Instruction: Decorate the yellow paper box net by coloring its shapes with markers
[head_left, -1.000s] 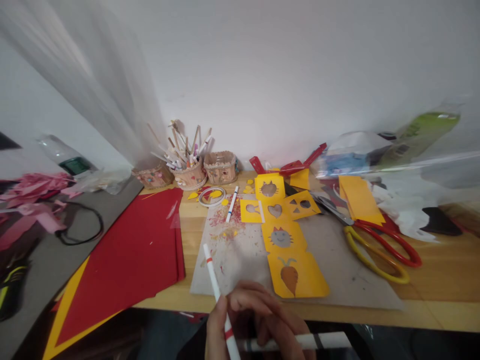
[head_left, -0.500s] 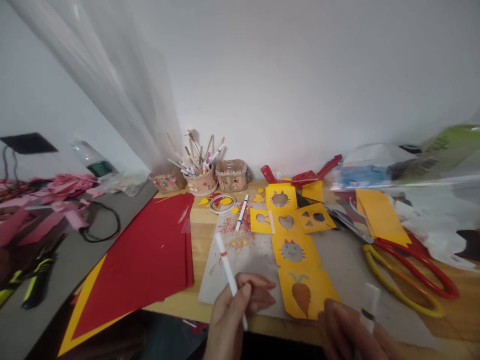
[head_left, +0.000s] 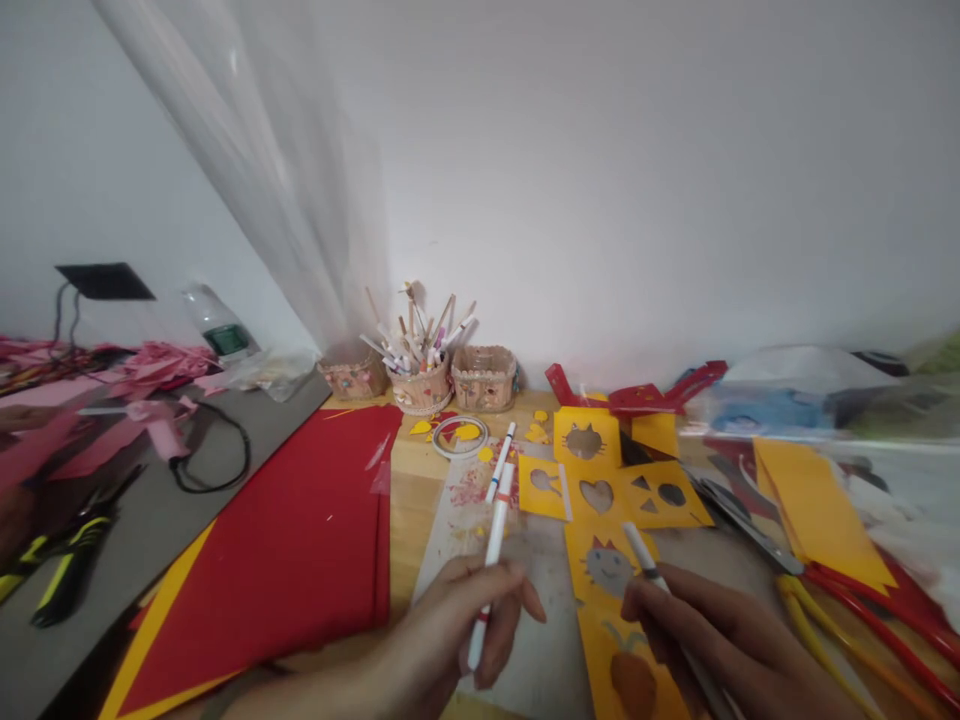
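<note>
My left hand (head_left: 480, 615) is closed round a white marker with a red band (head_left: 495, 530), its capped end pointing away from me. In my right hand (head_left: 705, 630) is a white marker with a dark band (head_left: 637, 545). Under and beside that hand lies a yellow paper cross-shaped cutout (head_left: 589, 535), with cat, heart and other shapes cut through it. A grey smiling cat (head_left: 609, 568) and a brown carrot (head_left: 634, 685) show on its lower panels; my right hand partly covers the carrot. A third white marker with a blue band (head_left: 501, 462) rests on the grey board (head_left: 450, 555).
Large scissors (head_left: 795, 580) lie at the right beside folded yellow paper (head_left: 817, 510). Red sheets (head_left: 292, 540) cover the left of the table. Behind stand a basket of pens (head_left: 420, 388), another basket (head_left: 484, 378) and a tape roll (head_left: 460, 437). A pink glue gun (head_left: 157, 425) is far left.
My right hand has come up and forward over the yellow cutout with its marker. My left hand has turned, its marker now leaning right. The view has shifted left and up slightly.
</note>
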